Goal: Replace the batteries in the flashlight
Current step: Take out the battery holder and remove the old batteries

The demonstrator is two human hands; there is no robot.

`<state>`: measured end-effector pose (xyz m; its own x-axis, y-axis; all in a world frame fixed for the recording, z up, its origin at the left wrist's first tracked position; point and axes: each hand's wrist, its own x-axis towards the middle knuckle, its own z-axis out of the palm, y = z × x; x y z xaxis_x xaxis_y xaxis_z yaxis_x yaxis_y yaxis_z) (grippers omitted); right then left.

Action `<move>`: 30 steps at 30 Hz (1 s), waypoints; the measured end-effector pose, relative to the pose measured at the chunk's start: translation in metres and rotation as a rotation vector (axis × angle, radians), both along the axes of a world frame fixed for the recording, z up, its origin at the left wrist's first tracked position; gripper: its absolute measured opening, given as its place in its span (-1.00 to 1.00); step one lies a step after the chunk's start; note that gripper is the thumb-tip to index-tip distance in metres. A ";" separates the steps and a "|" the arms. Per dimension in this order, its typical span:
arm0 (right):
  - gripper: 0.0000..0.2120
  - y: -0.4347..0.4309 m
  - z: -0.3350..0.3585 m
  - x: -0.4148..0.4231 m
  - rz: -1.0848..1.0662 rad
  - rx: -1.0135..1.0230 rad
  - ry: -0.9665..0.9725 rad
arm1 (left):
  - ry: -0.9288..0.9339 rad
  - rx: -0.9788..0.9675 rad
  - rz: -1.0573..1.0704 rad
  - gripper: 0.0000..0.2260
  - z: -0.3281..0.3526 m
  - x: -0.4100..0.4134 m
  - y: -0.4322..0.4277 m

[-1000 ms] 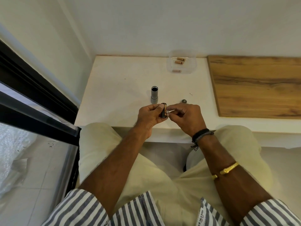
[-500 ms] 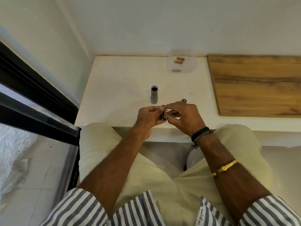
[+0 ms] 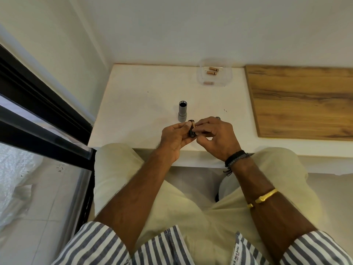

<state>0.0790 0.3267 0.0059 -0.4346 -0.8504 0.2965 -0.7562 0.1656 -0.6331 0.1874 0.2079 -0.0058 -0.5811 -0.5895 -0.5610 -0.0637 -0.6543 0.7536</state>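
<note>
Grey metal marks the flashlight tube (image 3: 182, 111), which stands upright on the white surface (image 3: 143, 104) with its open, dark mouth facing up. Just on the near side of that tube, toward the person and a little to its right, both hands meet above the surface edge. The left hand (image 3: 174, 137) grips a short black battery holder (image 3: 191, 131), fingers curled round it and the thumb along its top. The holder's long axis runs roughly away from the person, its far end pointing toward the base of the tube. A copper-coloured battery (image 3: 193, 123) shows at that far end. The right hand (image 3: 215, 136) comes in from the right of the tube with fingers bent, its thumb and forefinger pinching the side of the holder. Whether another cell sits under those fingertips is hidden. A small dark cap (image 3: 218, 118) lies on the surface to the right of the tube, just beyond the right knuckles. Well behind the tube and to its right, a clear box (image 3: 227, 79) holds spare batteries (image 3: 211, 71), and a wooden board (image 3: 301, 100) lies farther right. The holder seems to be in the middle of loading. Once it is full, it has to be turned upright to match the tube's vertical mouth, and the left hand, already nearer the tube, looks best placed to drop it in.
</note>
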 end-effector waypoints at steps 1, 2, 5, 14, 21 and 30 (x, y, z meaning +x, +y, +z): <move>-0.87 0.000 0.000 0.000 -0.016 -0.010 -0.013 | 0.010 0.010 0.002 -0.76 0.000 0.000 0.000; -0.90 0.000 0.000 0.000 -0.040 -0.021 -0.030 | 0.018 0.020 0.003 -0.76 0.000 0.000 0.000; -0.91 0.001 -0.002 -0.002 -0.169 -0.036 -0.170 | 0.055 0.073 0.012 -0.77 -0.001 -0.002 -0.001; -0.89 0.004 -0.009 -0.049 -0.699 -0.112 -0.439 | 0.102 0.234 0.014 -0.79 -0.010 -0.009 -0.001; -0.87 -0.007 -0.039 -0.068 -0.752 0.114 -0.309 | 0.178 0.241 0.014 -0.76 -0.013 -0.011 -0.002; -0.84 -0.006 -0.051 -0.075 -0.769 0.193 -0.237 | 0.200 0.297 0.000 -0.70 -0.013 -0.012 -0.001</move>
<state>0.0044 0.3208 -0.0448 -0.9484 -0.3171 0.0033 -0.2377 0.7041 -0.6691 0.1751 0.2072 -0.0187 -0.6967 -0.4175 -0.5833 0.0658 -0.8469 0.5276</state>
